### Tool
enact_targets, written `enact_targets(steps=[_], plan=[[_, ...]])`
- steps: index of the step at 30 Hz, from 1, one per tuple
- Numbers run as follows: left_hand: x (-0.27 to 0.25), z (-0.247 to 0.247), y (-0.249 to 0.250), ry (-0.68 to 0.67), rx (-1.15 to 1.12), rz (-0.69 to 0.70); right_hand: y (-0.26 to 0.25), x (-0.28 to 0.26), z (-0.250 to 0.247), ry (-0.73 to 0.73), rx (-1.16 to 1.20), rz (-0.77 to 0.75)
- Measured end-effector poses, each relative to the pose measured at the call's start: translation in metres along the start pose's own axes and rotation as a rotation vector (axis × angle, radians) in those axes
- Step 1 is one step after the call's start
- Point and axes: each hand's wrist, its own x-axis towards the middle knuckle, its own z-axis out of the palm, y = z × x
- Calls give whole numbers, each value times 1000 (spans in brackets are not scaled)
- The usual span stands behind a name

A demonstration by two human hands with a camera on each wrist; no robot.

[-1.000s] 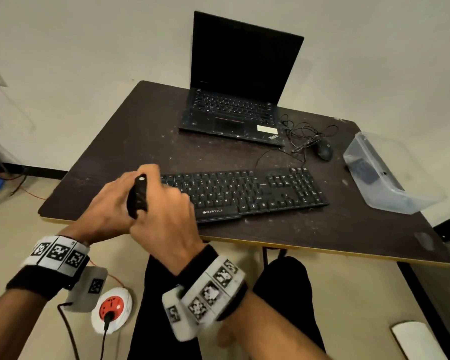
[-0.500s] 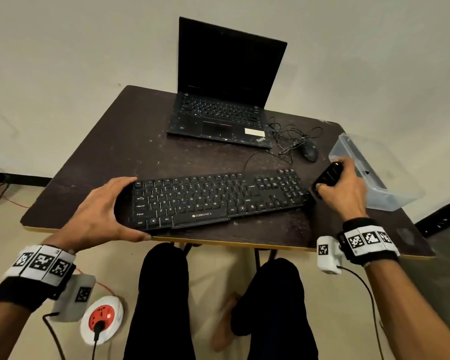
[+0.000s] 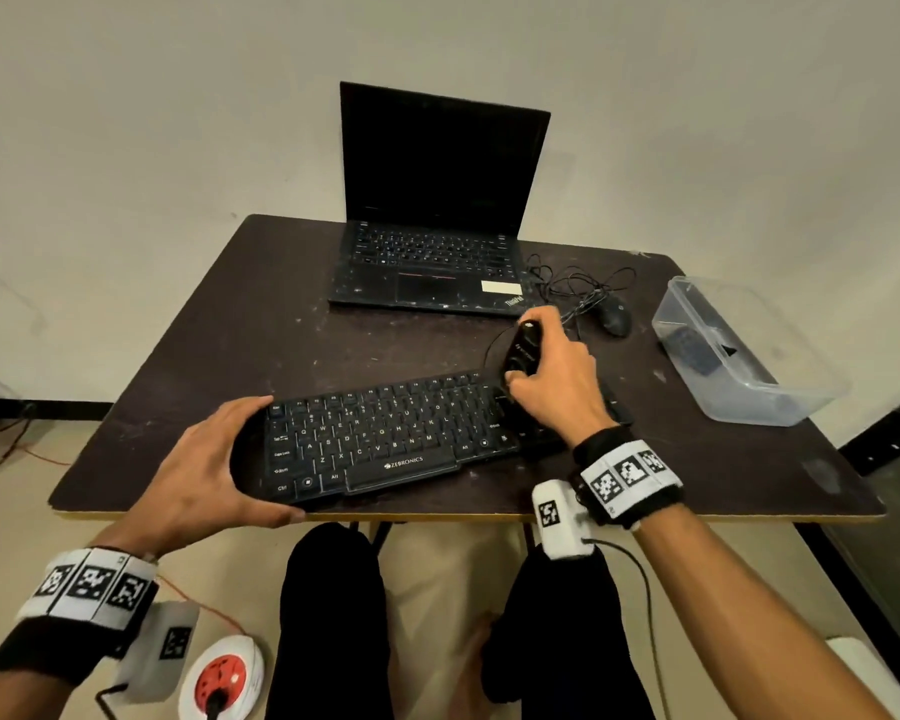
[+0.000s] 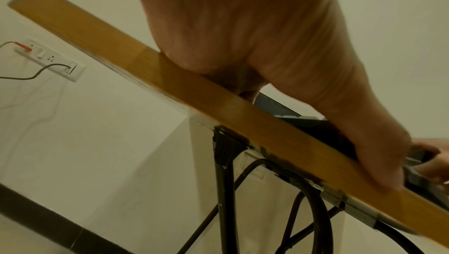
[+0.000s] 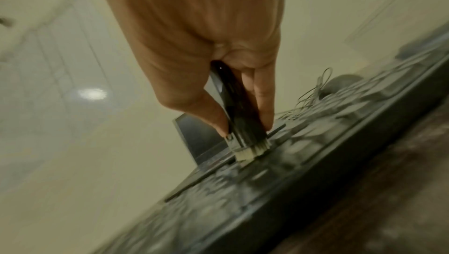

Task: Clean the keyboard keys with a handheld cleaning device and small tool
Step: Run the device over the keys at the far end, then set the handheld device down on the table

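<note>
My left hand (image 3: 198, 475) clasps the keyboard (image 3: 385, 439) end while my right hand (image 3: 557, 387) grips the brush (image 5: 245, 143) at mid-frame keys; cleaning looks barely begun.

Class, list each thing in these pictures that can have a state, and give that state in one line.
Laptop: lid open, screen dark.
Keyboard: flat on table, gripped at its left end.
Cleaning device: upright, bristles on keys.
Mouse: idle, cable tangled.
Plastic box: lidless.
Left hand: holding keyboard.
Right hand: gripping device.
</note>
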Motion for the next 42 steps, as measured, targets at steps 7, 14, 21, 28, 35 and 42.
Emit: enact_targets(steps=[7, 14, 21, 28, 35, 42], plan=[[0, -2, 1, -18, 25, 6, 77, 7, -68, 191, 45, 271], [5, -7, 5, -89, -44, 13, 105, -35, -105, 156, 882, 481], [10, -15, 12, -163, -90, -45, 124, -68, -129, 88, 1286, 642], [19, 2, 43, -72, 255, 6, 138, -76, -133, 89, 836, 607], [46, 54, 119, -150, 397, 183, 162, -56, -139, -18, -105, 498], [97, 97, 171, -236, 474, 174, 162, -48, -130, -98, -460, 294]])
